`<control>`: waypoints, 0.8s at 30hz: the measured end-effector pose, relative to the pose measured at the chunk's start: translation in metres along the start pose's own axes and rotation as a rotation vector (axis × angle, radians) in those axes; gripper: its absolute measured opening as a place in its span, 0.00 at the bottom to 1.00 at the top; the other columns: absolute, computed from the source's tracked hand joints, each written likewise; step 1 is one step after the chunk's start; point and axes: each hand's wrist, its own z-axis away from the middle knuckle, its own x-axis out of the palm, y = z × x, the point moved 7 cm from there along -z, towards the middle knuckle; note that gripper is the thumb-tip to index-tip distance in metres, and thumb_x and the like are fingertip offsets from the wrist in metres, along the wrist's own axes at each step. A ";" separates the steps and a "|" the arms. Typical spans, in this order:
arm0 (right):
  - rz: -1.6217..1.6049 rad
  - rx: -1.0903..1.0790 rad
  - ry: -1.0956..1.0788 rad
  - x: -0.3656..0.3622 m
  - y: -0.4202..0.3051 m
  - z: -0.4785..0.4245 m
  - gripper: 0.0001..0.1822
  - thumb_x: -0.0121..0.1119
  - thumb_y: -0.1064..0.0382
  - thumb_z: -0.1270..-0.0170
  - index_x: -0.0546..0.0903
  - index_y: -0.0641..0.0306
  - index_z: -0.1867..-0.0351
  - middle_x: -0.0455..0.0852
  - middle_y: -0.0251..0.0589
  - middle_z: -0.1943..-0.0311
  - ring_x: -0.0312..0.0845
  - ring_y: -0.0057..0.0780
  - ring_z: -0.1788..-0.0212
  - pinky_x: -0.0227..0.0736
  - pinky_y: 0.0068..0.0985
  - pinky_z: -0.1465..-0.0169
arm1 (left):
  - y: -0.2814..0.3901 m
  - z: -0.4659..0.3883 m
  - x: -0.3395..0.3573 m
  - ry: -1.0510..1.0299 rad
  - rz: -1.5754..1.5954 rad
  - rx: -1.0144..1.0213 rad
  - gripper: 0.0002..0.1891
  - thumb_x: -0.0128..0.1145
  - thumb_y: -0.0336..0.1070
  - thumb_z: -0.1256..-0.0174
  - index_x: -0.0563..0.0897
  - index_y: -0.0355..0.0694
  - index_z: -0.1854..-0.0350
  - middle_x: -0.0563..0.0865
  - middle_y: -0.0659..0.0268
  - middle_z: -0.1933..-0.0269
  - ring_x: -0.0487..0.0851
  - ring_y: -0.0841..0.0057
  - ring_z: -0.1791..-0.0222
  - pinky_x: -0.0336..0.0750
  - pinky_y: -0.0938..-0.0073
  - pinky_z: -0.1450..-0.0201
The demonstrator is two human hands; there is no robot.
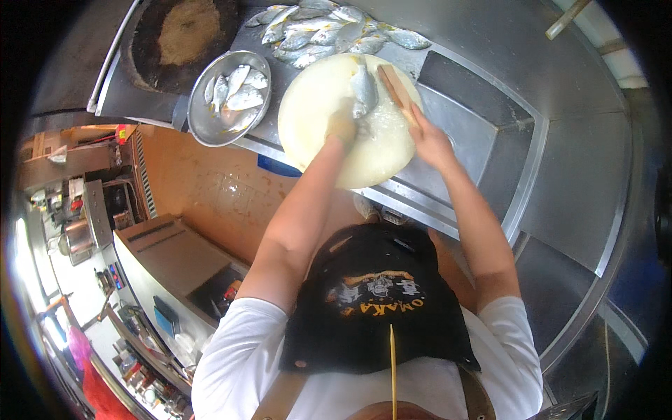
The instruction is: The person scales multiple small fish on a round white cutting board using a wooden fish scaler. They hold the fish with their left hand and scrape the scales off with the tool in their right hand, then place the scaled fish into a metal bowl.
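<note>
A whole silvery fish lies on a round, pale cutting board set across the edge of a steel sink. My left hand, blurred and seemingly gloved, is at the fish's lower end; whether its fingers grip the fish cannot be made out. My right hand is closed around a wooden tool, perhaps a scraper or brush, held just right of the fish; its working face is hidden.
Many whole fish are heaped beyond the board. A steel bowl holds several fish at the left, near a dark round pan. The sink basin lies right of the board. A cabinet stands lower left.
</note>
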 end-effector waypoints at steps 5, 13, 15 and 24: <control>0.239 -0.127 -0.069 0.031 -0.017 -0.016 0.32 0.52 0.56 0.28 0.63 0.39 0.23 0.87 0.56 0.52 0.84 0.53 0.50 0.76 0.45 0.46 | 0.033 0.012 -0.011 0.076 -0.077 0.005 0.30 0.54 0.54 0.31 0.82 0.28 0.43 0.88 0.55 0.60 0.84 0.69 0.67 0.78 0.64 0.58; 0.389 -0.126 -0.084 0.030 -0.012 -0.047 0.39 0.52 0.58 0.31 0.53 0.36 0.19 0.88 0.54 0.58 0.86 0.53 0.57 0.79 0.45 0.53 | 0.070 0.027 -0.045 -0.089 -0.268 -0.011 0.28 0.54 0.54 0.32 0.84 0.31 0.44 0.89 0.50 0.53 0.87 0.63 0.60 0.78 0.63 0.50; 0.357 -0.230 -0.071 0.059 -0.026 -0.021 0.39 0.52 0.59 0.32 0.54 0.36 0.19 0.88 0.56 0.57 0.86 0.53 0.57 0.79 0.44 0.51 | 0.081 0.021 -0.062 -0.067 -0.306 0.037 0.28 0.54 0.54 0.32 0.84 0.31 0.44 0.89 0.50 0.53 0.87 0.63 0.59 0.78 0.63 0.48; 0.299 -0.221 -0.009 0.049 -0.038 -0.025 0.27 0.46 0.54 0.26 0.68 0.37 0.25 0.89 0.57 0.57 0.87 0.51 0.56 0.79 0.45 0.50 | 0.071 0.025 -0.063 -0.039 -0.481 0.175 0.30 0.52 0.55 0.31 0.83 0.32 0.42 0.87 0.46 0.47 0.86 0.53 0.48 0.75 0.58 0.41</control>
